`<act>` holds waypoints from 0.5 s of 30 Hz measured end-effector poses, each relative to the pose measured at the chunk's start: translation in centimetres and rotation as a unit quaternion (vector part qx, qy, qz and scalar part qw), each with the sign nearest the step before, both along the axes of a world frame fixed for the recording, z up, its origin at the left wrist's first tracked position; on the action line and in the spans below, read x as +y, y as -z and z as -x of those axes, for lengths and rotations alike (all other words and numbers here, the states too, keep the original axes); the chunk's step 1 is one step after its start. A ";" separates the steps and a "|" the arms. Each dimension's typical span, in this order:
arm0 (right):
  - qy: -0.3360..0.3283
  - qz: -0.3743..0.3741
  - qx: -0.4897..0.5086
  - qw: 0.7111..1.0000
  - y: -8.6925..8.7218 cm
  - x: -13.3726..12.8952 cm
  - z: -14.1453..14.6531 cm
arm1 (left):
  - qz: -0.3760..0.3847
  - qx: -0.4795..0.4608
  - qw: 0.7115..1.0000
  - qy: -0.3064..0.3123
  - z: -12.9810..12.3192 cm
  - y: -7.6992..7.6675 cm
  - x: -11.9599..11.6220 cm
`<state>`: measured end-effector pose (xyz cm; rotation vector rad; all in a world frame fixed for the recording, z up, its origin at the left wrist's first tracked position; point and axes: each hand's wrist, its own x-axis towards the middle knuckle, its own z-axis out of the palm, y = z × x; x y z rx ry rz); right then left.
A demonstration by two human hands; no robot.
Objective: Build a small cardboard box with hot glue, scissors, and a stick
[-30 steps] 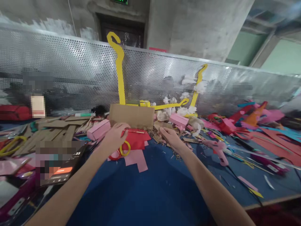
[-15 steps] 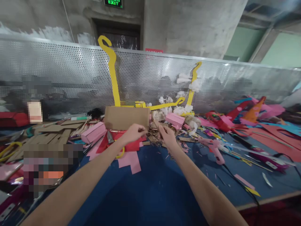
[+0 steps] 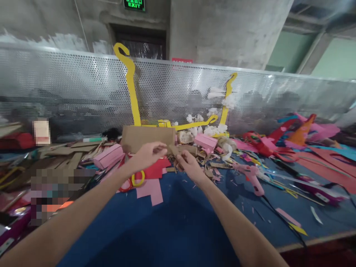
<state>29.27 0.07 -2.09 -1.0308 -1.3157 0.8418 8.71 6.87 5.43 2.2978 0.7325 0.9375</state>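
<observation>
Left hand [image 3: 148,154] pinches one end of a small brown cardboard strip [image 3: 174,150], flat and narrow, raised above the blue desk [image 3: 172,222]; right hand [image 3: 187,165] has fingers closed on its other end; pink glue gun [image 3: 250,176] lies right.

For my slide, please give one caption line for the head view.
Both hands, left hand and right hand, pinch a small cardboard strip above a cluttered blue table.

Two bare forearms, no sleeves in view, left hand [image 3: 147,155] and right hand [image 3: 187,165] ungloved, no rings or watch showing
</observation>
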 end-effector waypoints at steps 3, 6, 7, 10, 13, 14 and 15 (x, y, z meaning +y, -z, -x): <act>-0.084 0.012 -0.031 0.996 0.0 -1.1 2.9 | 0.043 -0.016 0.999 0.030 1.4 2.2 -2.9; -0.132 0.033 -0.050 0.990 0.1 -1.7 4.5 | 0.078 -0.023 0.996 0.030 3.1 3.1 -3.3; -0.139 0.040 -0.055 0.988 0.2 -1.8 4.7 | 0.088 -0.026 0.996 0.022 3.8 3.2 -3.1; -0.140 0.059 -0.075 0.986 0.4 -1.6 4.6 | 0.116 -0.041 0.992 -0.010 5.8 3.8 -2.3; -0.133 0.077 -0.105 0.983 0.6 -1.5 4.5 | 0.154 -0.051 0.986 -0.022 7.3 4.8 -2.0; -0.129 0.083 -0.117 0.981 0.7 -1.5 4.6 | 0.165 -0.058 0.984 -0.022 7.7 5.2 -2.0; -0.122 0.089 -0.129 0.980 0.8 -1.4 4.7 | 0.173 -0.069 0.982 -0.025 8.0 5.5 -2.0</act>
